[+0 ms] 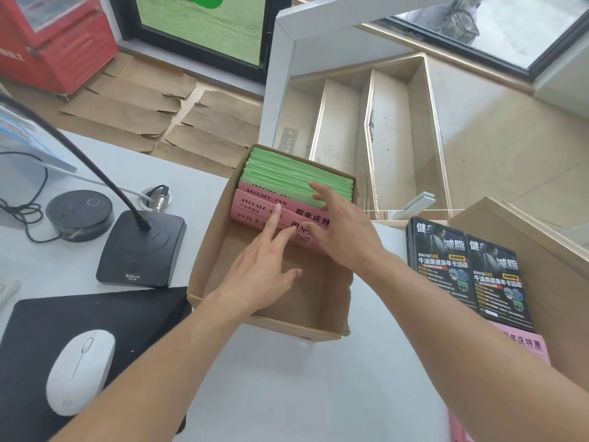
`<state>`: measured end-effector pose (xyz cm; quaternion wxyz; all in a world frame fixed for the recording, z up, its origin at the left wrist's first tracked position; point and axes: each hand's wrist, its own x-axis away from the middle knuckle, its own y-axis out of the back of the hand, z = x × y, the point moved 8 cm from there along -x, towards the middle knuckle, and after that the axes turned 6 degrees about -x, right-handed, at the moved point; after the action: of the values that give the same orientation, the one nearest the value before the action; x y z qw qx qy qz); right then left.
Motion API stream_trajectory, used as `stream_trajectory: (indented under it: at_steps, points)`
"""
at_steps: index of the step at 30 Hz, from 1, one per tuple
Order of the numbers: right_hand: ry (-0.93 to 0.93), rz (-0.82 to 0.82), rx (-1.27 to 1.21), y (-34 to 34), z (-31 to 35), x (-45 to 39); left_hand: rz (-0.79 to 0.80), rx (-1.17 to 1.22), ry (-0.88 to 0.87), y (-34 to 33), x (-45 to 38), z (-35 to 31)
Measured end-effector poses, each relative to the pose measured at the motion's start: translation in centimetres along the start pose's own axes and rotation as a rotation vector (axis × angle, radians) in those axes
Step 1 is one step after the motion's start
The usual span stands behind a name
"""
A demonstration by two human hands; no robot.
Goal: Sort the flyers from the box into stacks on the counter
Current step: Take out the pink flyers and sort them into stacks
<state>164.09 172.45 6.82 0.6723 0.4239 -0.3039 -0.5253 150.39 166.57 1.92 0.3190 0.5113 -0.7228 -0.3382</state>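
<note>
Both forearms reach into the box (pixel 207 237); left hand (pixel 261 266) and right hand (pixel 342 231), fingers spread, touch pink flyers (pixel 255 207). Next, probably pinching some free.

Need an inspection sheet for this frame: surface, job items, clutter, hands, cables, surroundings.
Surface: white counter, bare patch in front of the box.
Job's things: cardboard box, near half empty; pink flyers upright in front of green flyers at the far end. Black flyers stacked in two piles to the right, a pink stack just nearer.
Clutter: desk microphone, round black device, white mouse on black mat.
Hands: left hand fingers straight, touching the pink flyers; right hand spread over pink and green flyers.
Cables: black cable looped by the round device.
Surroundings: red cabinet, flattened cardboard on the floor, window.
</note>
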Motion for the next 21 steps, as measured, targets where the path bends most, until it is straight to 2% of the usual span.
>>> stream_trajectory:
  at_steps: [13,17,21]
  points:
    - [-0.035,0.047,0.062,-1.2,0.9,1.2,-0.01,-0.002,-0.003,0.0,-0.1,0.0]
    - [0.001,-0.109,0.084,0.3,1.4,2.1,-0.041,0.021,0.011,0.5,0.0,0.1]
    - [-0.032,-0.283,-0.031,2.3,1.0,3.1,-0.141,0.081,0.029,1.9,0.2,-0.1]
